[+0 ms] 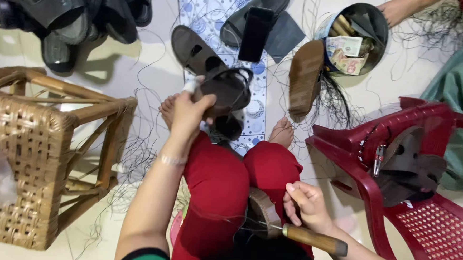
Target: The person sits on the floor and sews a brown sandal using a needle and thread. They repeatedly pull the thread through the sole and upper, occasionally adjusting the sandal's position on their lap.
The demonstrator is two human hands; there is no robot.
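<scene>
While the left hand (190, 109) closes its grip around a dark brown sandal (226, 87) held out over the feet, the right hand (304, 202) sits low by the right knee, fingers shut on an awl (313, 238) with a wooden handle. A sole (264, 211) rests on the lap just beside that hand.

No packages or signs show. A round metal tin (377, 24) lies tipped at upper right, with folded banknotes (346, 54) in its mouth, pale green and pink. Another tan sole (303, 86) leans against the tin. A black phone (255, 33) lies on a white mat (206, 7) with blue dots, next to a black sandal (259, 5).

The floor (151, 52) is pale cream tile, strewn with loose dark threads. A cane stool (35, 151) stands to the left, a red plastic chair (437, 230) to the right with brown sandal uppers (409, 168) on its seat. Black sandals (63, 15) are piled at upper left. Another person's hand (401, 9) reaches in at the top right.
</scene>
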